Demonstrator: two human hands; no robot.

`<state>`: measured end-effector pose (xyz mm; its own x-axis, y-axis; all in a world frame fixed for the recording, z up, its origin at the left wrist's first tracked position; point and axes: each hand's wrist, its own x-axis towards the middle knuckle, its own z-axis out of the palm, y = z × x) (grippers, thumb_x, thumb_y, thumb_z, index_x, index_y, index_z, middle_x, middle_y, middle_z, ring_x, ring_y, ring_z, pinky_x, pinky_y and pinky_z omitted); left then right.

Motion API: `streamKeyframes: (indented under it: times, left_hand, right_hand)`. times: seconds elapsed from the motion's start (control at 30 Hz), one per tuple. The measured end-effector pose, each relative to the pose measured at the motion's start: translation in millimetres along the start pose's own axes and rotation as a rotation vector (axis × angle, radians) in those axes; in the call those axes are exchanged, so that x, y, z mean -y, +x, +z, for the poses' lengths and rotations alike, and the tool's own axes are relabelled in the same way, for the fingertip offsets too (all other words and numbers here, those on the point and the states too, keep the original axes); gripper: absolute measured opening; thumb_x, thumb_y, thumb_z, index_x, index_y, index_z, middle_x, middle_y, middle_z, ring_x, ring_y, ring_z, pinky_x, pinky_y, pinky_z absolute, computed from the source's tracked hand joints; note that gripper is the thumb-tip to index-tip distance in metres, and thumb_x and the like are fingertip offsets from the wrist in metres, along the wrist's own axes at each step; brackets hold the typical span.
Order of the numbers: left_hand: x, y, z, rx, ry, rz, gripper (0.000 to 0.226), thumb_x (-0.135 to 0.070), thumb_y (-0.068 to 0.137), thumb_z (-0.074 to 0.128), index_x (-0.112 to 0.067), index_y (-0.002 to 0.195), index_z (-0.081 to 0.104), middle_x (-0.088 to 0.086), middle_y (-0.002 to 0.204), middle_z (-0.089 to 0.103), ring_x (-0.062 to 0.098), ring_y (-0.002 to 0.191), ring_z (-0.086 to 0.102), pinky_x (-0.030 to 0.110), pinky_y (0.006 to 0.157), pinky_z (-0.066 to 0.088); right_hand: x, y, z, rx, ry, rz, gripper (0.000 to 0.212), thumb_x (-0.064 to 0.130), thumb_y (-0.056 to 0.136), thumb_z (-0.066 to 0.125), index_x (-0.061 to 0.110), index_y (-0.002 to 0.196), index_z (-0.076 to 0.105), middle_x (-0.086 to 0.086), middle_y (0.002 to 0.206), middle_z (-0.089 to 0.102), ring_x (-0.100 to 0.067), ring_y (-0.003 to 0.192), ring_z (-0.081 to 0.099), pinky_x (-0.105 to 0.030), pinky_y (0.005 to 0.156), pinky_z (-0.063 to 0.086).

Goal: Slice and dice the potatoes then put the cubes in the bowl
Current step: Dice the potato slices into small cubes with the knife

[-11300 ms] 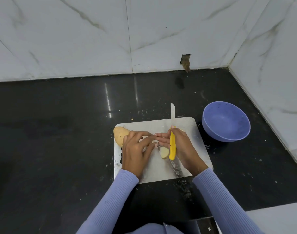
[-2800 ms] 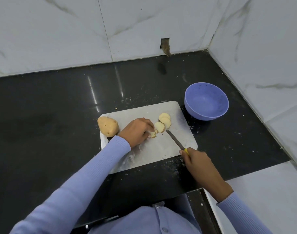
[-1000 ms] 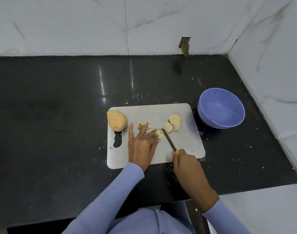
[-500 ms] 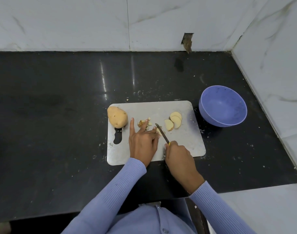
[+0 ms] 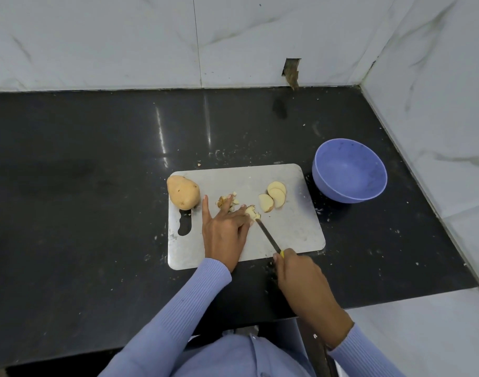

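Note:
A steel cutting board [image 5: 292, 235] lies on the black counter. A whole potato [image 5: 183, 192] sits at its far left corner. Three round potato slices [image 5: 273, 198] lie near its right side. My left hand [image 5: 224, 229] rests flat on the board, fingers straight, fingertips pressing a partly cut slice [image 5: 251, 211] with small cut pieces [image 5: 227, 200] beyond them. My right hand [image 5: 298, 273] grips the yellow-handled knife [image 5: 268, 236], whose tip touches that slice. The purple bowl [image 5: 349, 170] stands right of the board and holds nothing.
White marble walls close off the back and right of the counter [image 5: 97, 186]. Crumbs are scattered around the board. The counter's front edge runs below my right hand, with a white ledge [image 5: 423, 322] at lower right.
My right hand has drawn back toward the front edge, pulling the knife along the slice. My left hand stays pressed on the potato pieces.

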<state>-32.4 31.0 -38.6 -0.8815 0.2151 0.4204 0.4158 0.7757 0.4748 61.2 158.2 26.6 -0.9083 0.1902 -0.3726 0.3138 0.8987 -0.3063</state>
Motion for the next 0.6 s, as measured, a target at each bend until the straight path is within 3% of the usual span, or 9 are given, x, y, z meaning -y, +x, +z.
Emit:
streamKeyframes:
  times: [0.17,0.5,0.6]
  left_hand:
    - [3,0,-5,0.006,0.013,-0.041,0.003,-0.017,0.075,0.078,-0.02,0.074,0.077,0.011,0.129,0.059,0.033,0.131,0.043,0.057,0.111,0.007]
    - [3,8,-4,0.05,0.032,-0.173,0.01,-0.023,0.067,0.084,-0.028,0.065,0.075,0.01,0.149,0.037,0.027,0.143,0.02,0.039,0.113,-0.013]
    - [3,11,-4,0.056,0.06,-0.16,0.011,-0.024,0.066,0.084,-0.027,0.063,0.074,0.011,0.151,0.033,0.028,0.144,0.016,0.038,0.114,-0.013]
  right_hand:
    - [9,19,-8,-0.062,0.044,-0.035,0.031,0.038,0.103,0.026,0.017,0.09,0.044,0.004,0.072,0.048,-0.009,0.061,0.048,-0.022,0.051,0.032]
    - [25,37,3,-0.021,0.0,-0.04,0.034,0.034,0.104,0.026,0.01,0.105,0.051,-0.006,0.092,0.06,-0.02,0.08,0.055,-0.029,0.066,0.041]
    - [22,32,8,-0.03,-0.048,-0.038,0.032,0.033,0.105,0.026,0.011,0.105,0.049,-0.002,0.085,0.055,-0.017,0.073,0.051,-0.028,0.063,0.039]
